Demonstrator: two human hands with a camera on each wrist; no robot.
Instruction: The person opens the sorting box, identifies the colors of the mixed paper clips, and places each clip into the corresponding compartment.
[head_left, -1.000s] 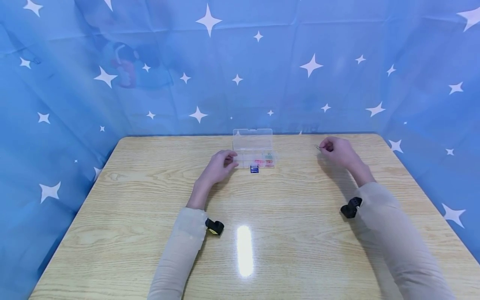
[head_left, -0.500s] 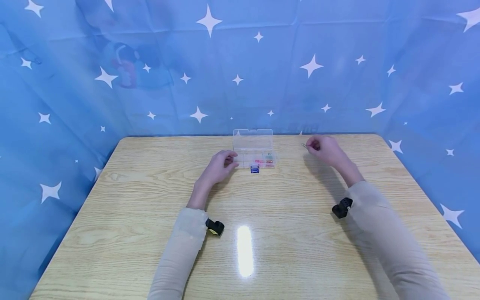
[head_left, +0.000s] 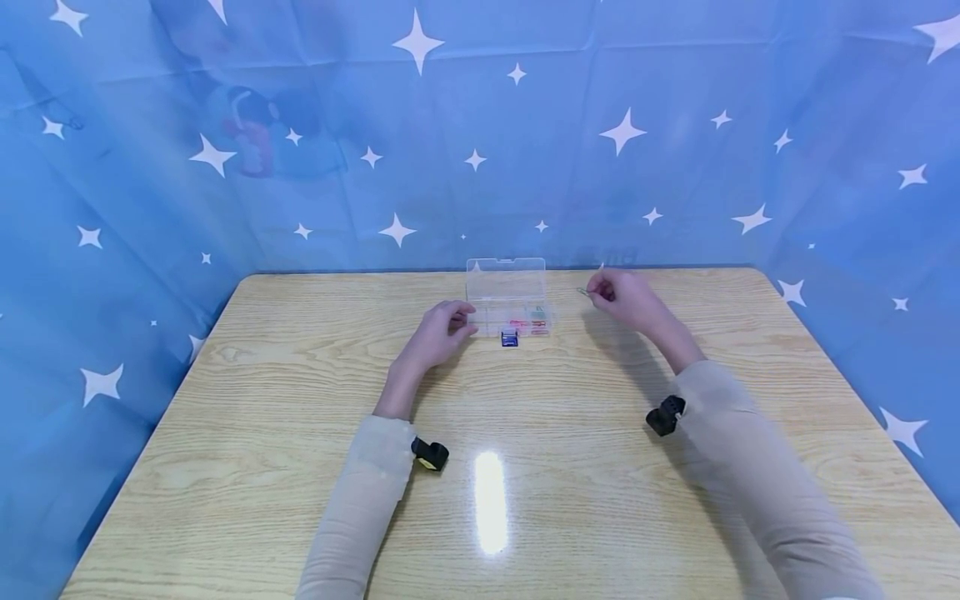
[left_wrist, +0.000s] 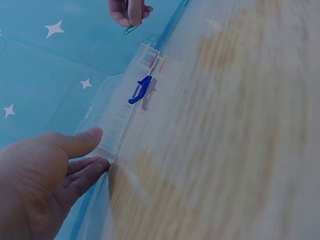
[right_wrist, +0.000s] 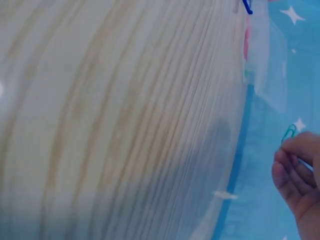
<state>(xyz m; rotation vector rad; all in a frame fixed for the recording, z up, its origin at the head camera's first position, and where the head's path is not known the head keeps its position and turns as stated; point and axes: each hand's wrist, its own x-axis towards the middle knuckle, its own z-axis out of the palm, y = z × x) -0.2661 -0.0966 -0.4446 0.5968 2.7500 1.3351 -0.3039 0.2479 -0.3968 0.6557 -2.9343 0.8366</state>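
Observation:
A clear plastic compartment box (head_left: 498, 317) stands near the table's far edge, its lid (head_left: 506, 278) raised at the back. My left hand (head_left: 438, 332) is at its left end; in the left wrist view the straight fingers (left_wrist: 85, 175) touch the end corner, thumb held apart. Between thumb and fingertips, my right hand (head_left: 626, 296) pinches a green paper clip (right_wrist: 288, 132) in the air, to the right of the box. Small red and pink pieces (head_left: 528, 323) and green ones (head_left: 537, 312) lie in the right compartments. A blue latch-like piece (left_wrist: 140, 90) sits at the box's front edge.
The wood-grain table (head_left: 570, 467) reaches back to a blue curtain (head_left: 330, 108) with white stars, right behind the box. Each sleeve carries a black wrist camera, one on the left arm (head_left: 430, 455) and one on the right (head_left: 665, 415).
My right hand has moved left toward the box, still pinching the paper clip. My left hand and the box have stayed in place.

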